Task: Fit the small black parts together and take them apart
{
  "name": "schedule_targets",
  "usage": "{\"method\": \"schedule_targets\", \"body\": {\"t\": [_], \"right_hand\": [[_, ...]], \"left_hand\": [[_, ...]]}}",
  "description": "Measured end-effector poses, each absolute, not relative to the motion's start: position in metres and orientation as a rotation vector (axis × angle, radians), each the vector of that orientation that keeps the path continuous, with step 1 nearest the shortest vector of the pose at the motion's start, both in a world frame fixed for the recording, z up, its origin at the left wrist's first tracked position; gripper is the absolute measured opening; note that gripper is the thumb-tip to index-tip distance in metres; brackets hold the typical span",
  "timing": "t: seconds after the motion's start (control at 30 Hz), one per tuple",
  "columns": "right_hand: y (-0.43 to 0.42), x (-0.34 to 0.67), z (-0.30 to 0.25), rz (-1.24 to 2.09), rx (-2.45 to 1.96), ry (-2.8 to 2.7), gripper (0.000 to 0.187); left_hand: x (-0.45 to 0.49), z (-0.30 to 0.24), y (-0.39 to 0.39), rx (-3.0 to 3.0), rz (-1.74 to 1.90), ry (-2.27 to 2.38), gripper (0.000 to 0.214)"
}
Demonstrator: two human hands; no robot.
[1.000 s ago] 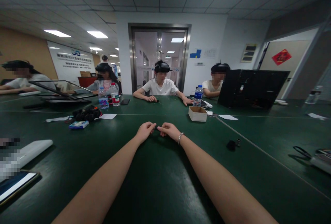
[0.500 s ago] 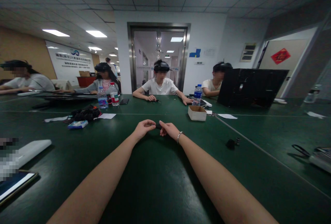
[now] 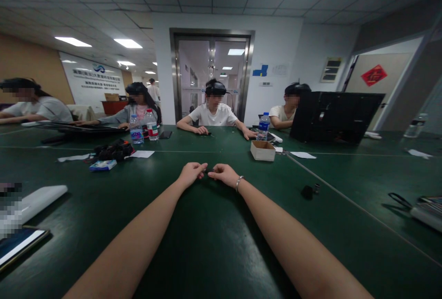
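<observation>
Above the dark green table (image 3: pixel 203 225), my left hand (image 3: pixel 189 173) and my right hand (image 3: pixel 225 174) are close together in front of me. Between their fingertips sits a small black object (image 3: pixel 208 170), too small and dark to name. My left thumb and fingers pinch its left end. On its right end, my right hand's fingers are closed, with a silver bracelet round that wrist. Part of the object is hidden by the fingers.
An open cardboard box (image 3: pixel 262 151) stands ahead to the right, by a water bottle (image 3: pixel 264 126). Further right lies a small black item (image 3: pixel 307 192). Two bottles and a dark tangled bundle (image 3: pixel 113 149) are at left. A phone (image 3: pixel 20 246) lies near left. Several people sit around the table.
Both hands have turned a little around the small black object. My right thumb has come down from on top, and my left fingers have curled in more.
</observation>
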State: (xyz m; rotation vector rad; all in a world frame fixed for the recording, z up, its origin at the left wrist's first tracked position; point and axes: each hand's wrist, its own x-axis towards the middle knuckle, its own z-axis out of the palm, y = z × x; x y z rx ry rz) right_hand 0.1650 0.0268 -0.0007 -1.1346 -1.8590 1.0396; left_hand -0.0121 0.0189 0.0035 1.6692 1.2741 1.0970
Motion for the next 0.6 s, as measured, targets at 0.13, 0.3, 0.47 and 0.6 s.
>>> {"method": "schedule_targets", "body": {"t": [0.13,0.3,0.47,0.6], "right_hand": [[0.026,0.163,-0.002,0.995,-1.072,-1.843,0.037],[0.027,0.164,-0.003,1.080,-0.962,-1.802,0.042],[0.029,0.165,-0.004,1.113,-0.934,-1.793,0.043],[0.029,0.164,-0.003,1.122,-0.945,-1.784,0.045]], "left_hand": [[-0.012,0.007,0.012,1.813,1.031,1.464,0.053],[-0.007,0.008,0.006,1.931,1.017,1.629,0.056],[-0.002,0.008,0.004,1.917,1.032,1.737,0.053],[-0.004,0.005,0.005,1.892,1.132,1.651,0.047]]}}
